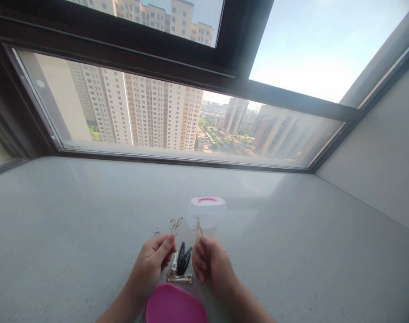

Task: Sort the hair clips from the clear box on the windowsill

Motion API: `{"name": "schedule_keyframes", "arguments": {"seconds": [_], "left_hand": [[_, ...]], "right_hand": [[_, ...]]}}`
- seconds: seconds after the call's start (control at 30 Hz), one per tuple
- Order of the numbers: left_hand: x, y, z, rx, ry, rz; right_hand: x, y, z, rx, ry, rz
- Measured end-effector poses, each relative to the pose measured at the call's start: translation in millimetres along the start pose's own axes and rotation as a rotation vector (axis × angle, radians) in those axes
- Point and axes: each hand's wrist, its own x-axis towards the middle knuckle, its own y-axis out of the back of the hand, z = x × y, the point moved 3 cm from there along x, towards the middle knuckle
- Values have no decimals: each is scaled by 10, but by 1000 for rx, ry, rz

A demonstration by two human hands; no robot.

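My left hand (153, 260) pinches a gold wire hair clip (176, 225) with looped, bow-like ends, held upright. Across from it, my right hand (213, 262) grips a similar gold wire hair clip (198, 227) between thumb and fingers. The two clips are apart. Between and below my hands lie several black hair clips (183, 260). Beside them is a metallic gold clip (180, 279), lying crosswise, and another stands lengthwise, partly hidden by my left hand. Closest to me is a pink dish-like piece (176, 306), cut off by the bottom of the view.
A translucent box (207, 211) with a pink handle stands just beyond my hands. Small rings or bands (156, 230) lie behind my left hand, too small to make out. The pale speckled sill (90, 215) runs up to a dark-framed window (177, 159), with a wall (386, 157) at right.
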Motion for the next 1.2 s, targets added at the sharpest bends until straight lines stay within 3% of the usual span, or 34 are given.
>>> {"name": "schedule_keyframes", "arguments": {"seconds": [1.2], "left_hand": [[-8, -22, 20, 28, -5, 6]], "right_hand": [[9, -12, -4, -10, 5, 11]]}}
